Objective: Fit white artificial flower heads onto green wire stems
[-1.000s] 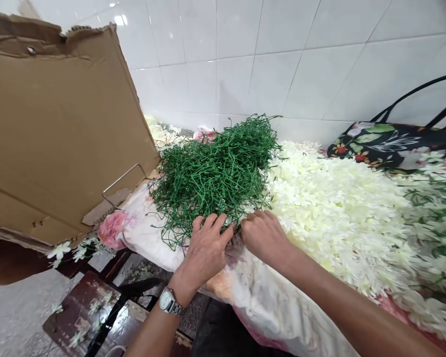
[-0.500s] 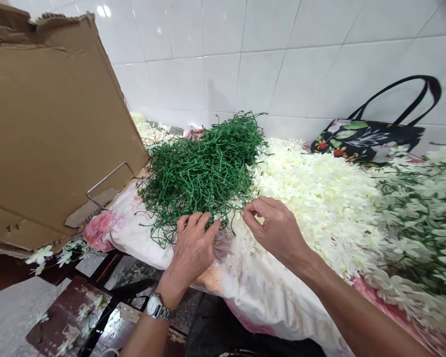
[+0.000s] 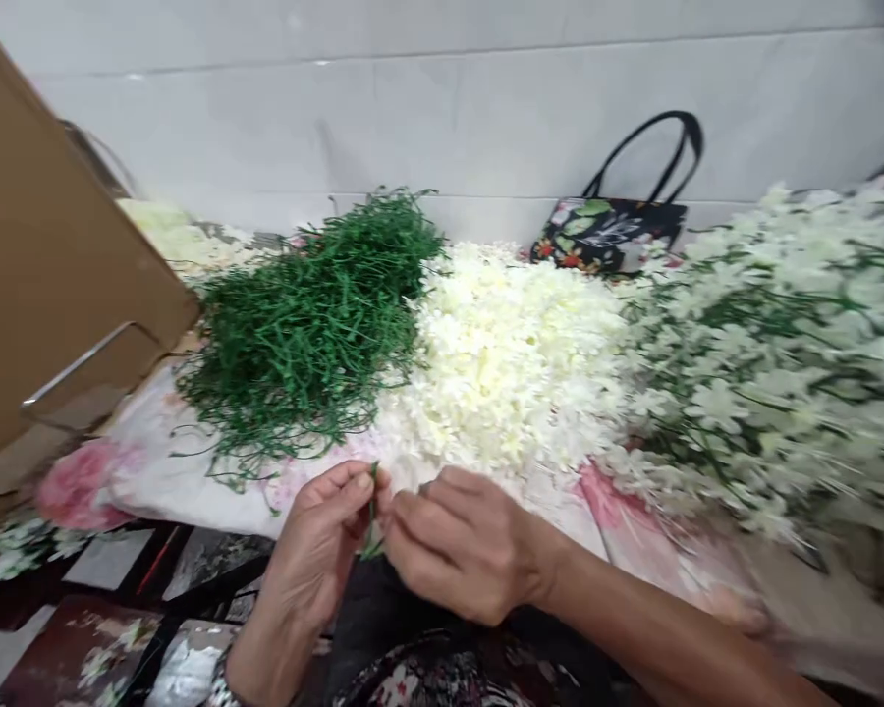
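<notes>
My left hand (image 3: 322, 535) pinches a short green plastic stem (image 3: 372, 511) between thumb and fingers, close to my body at the near edge of the cloth. My right hand (image 3: 461, 545) is closed just beside it, its fingertips meeting at the stem's side; whatever is inside those fingers is hidden. Beyond my hands lies a tangled heap of green plastic stems (image 3: 316, 329). To its right spreads a pile of loose white artificial blossoms (image 3: 516, 353).
At the right rises a bunch of white flowers on green stems (image 3: 751, 383). A black floral handbag (image 3: 608, 234) leans on the tiled wall (image 3: 442, 108). A cardboard box (image 3: 51, 265) with a metal wire handle (image 3: 81, 363) stands at the left. Floral cloth (image 3: 192, 486) covers the surface.
Both hands have drawn back from the stem heap toward my body and come together, a green stem now in the left. The view has turned to the right.
</notes>
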The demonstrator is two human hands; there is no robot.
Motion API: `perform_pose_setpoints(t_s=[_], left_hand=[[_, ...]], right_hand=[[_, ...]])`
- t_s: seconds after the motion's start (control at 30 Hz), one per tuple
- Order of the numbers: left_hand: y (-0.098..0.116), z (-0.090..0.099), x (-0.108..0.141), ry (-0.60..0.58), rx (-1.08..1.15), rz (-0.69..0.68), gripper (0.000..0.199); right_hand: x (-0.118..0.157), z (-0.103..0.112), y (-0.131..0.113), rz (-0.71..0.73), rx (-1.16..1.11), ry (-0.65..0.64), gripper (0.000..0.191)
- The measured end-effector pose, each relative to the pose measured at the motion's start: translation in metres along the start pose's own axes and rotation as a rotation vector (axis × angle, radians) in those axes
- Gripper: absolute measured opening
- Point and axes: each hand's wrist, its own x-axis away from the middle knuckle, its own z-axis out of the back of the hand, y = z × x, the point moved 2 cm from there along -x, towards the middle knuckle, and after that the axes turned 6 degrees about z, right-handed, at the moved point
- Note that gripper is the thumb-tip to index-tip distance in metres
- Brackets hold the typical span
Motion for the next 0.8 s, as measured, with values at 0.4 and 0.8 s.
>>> perform_pose_setpoints(t_s=[0.4,0.8], left_hand=[[-0.028,-0.019,0.008,0.089,-0.171,-0.107,0.026],[-0.048,-0.027,0.005,-0.041,-0.454,-0.304,0.007]], right_hand=[[0.059,0.051,-0.023,-0.371,-0.047,-0.022,0.012],[0.107,0.072,-0.004,-0.817,0.042,-0.493,0.024]])
